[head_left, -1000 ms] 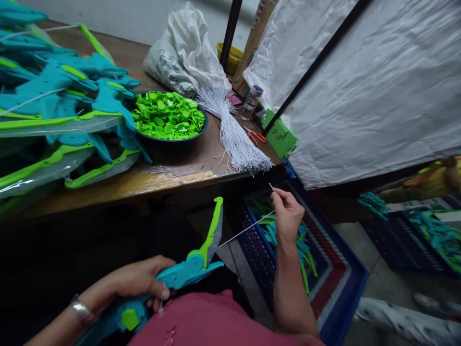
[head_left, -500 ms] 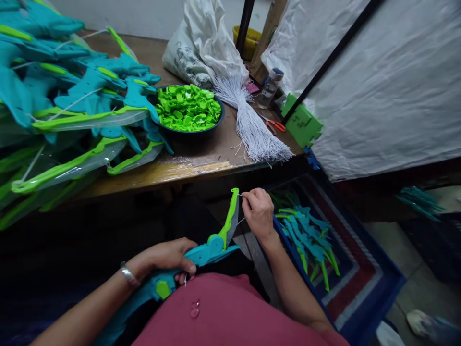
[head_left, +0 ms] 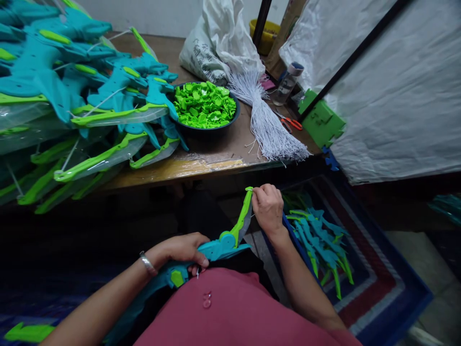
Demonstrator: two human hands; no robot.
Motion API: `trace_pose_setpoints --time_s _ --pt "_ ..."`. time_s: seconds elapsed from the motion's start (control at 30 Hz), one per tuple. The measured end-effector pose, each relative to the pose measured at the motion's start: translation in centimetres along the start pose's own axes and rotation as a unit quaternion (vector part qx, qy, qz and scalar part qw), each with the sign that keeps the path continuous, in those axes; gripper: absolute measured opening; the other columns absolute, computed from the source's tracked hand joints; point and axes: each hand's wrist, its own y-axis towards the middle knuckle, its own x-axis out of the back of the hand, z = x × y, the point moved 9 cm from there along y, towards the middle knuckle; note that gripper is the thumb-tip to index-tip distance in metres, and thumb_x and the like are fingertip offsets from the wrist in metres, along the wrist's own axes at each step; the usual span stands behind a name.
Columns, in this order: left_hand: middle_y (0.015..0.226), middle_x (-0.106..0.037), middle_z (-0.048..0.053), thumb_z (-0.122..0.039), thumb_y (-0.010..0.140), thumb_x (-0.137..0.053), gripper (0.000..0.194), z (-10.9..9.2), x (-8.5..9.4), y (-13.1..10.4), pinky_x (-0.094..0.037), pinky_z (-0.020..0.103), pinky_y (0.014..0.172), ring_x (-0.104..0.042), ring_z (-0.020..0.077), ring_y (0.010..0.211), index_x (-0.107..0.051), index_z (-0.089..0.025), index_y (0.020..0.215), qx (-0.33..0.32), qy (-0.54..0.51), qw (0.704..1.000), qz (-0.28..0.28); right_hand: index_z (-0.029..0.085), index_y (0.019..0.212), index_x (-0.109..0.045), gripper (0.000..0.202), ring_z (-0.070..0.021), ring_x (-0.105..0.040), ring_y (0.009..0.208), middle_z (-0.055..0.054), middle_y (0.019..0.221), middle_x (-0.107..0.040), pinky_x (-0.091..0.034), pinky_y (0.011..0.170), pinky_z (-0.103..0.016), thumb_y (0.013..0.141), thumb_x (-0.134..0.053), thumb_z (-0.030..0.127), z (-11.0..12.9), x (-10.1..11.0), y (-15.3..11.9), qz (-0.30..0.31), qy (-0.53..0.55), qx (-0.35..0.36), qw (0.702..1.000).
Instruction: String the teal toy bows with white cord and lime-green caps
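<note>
Across my lap lies a teal plastic toy bow (head_left: pixel 215 248) with a lime-green limb (head_left: pixel 243 216) angled up and to the right. My left hand (head_left: pixel 187 250) is closed around its teal body, thumb on top. At the tip of the green limb, my right hand (head_left: pixel 268 205) pinches a thin white string (head_left: pixel 252 215) close against the tip. How the string sits at the tip is too small to tell. A short white string end also shows below my left hand.
Finished-looking toy bows (head_left: pixel 108 96) are heaped on the table (head_left: pixel 201 166) at left. Beside them are a bowl of green plastic pieces (head_left: pixel 205 105), a bundle of white strings (head_left: pixel 270 129) and orange-handled scissors (head_left: pixel 293 122). More teal-green parts (head_left: pixel 320 240) lie in a blue-edged container at right.
My right hand has drawn the string in to the limb's tip, where a gap showed before. The whole view has shifted slightly, while my left hand keeps its hold.
</note>
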Motion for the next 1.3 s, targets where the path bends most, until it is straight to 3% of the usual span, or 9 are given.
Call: trace_pose_setpoints --time_s 0.67,1.3 --pt "0.065 -0.069 0.001 -0.039 0.064 -0.081 0.037 -0.3 -0.1 -0.2 -0.05 0.027 0.053 -0.063 0.0153 0.052 -0.058 -0.018 0.085 -0.001 0.027 0.999 -0.025 0.019 0.08 -0.062 0.023 -0.0249 -0.047 0.084 -0.008 0.085 -0.06 -0.029 0.077 -0.037 0.101 -0.054 0.016 1.0 -0.5 0.7 0.049 -0.081 0.05 0.994" --pt "0.062 -0.066 0.0 -0.03 0.069 -0.071 0.024 -1.0 -0.3 -0.3 -0.048 0.028 0.051 -0.063 0.0172 0.051 -0.054 -0.019 0.083 0.003 0.081 0.995 -0.064 0.018 0.08 -0.061 0.013 -0.0282 -0.045 0.083 -0.012 0.084 -0.06 -0.025 0.074 -0.039 0.091 -0.057 0.011 1.2 -0.2 1.8 0.102 -0.13 0.038 0.985"
